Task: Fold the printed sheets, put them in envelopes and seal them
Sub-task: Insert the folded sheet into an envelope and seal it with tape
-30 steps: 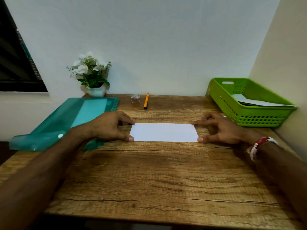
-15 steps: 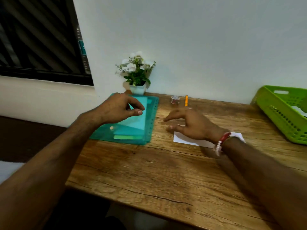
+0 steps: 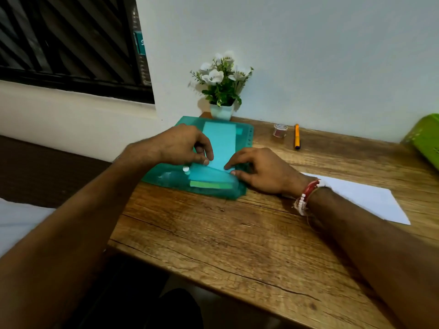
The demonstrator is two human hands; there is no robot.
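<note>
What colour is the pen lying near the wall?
The pen is orange with a dark tip; head view.

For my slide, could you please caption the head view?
Left hand and right hand pinch the folder; folded sheet lies on the desk nearby.

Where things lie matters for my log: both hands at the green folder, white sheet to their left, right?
No. The head view shows the white sheet lying right of the left hand and right hand, both at the green folder.
</note>
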